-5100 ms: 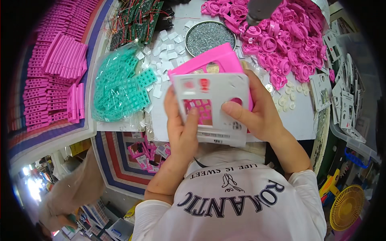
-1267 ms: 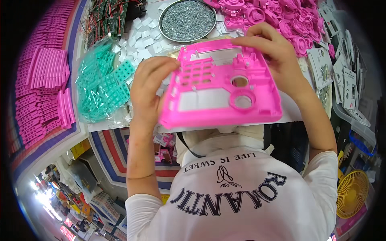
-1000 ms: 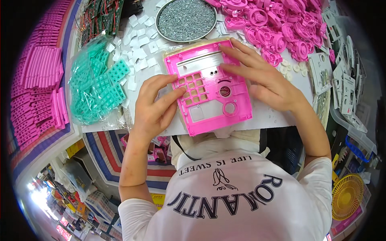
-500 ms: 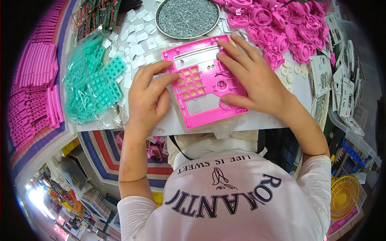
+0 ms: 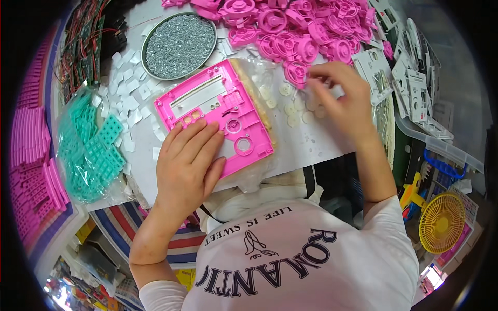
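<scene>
A pink plastic panel (image 5: 207, 103) lies tilted on the table on a yellowish padded block (image 5: 253, 101) wrapped in clear plastic. My left hand (image 5: 189, 158) rests on its lower left part, fingers stretched out and covering most of the keypad openings. My right hand (image 5: 345, 101) is off the panel to the right, thumb and forefinger brought together beside the heap of pink ring-shaped parts (image 5: 306, 49). Whatever lies between those fingertips is too blurred to make out. Below that hand are small whitish discs (image 5: 293, 120) scattered on the table.
A round tray of small metal screws (image 5: 179, 46) stands behind the panel, near white square pieces (image 5: 127, 90). Bagged green keypads (image 5: 96, 150) and wired circuit boards (image 5: 85, 46) lie left. White panels (image 5: 415, 93) fill a clear bin at right; a yellow fan (image 5: 442, 223) sits below.
My right hand has left the panel for the pink parts and discs at right. My left hand has moved from the panel's edge onto its face. The view has shifted, and the panel appears turned.
</scene>
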